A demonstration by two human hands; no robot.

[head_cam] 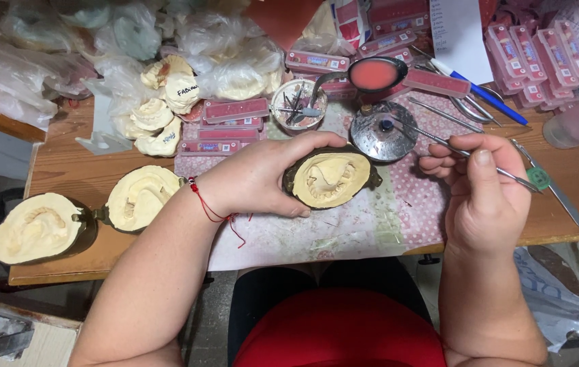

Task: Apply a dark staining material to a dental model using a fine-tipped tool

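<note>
Firmly, my left hand (255, 178) wraps the dark metal flask (331, 178) of chalky yellow plaster on the dotted cloth (412, 197). My right hand (480, 187) pinches a thin steel tool (480, 160), just beside it. Two more plaster-filled flasks (85, 219) sit left on the wooden table (72, 163).

On the near left of the wooden table (85, 173) we see two plaster-filled flasks (38, 228), with loose plaster casts (160, 112) behind them. Clear plastic bags (45, 41) are piled at the far left. We find flat pink boxes (235, 109) across the far side, a blue pen (486, 92) and a round metal lid (384, 132).
</note>
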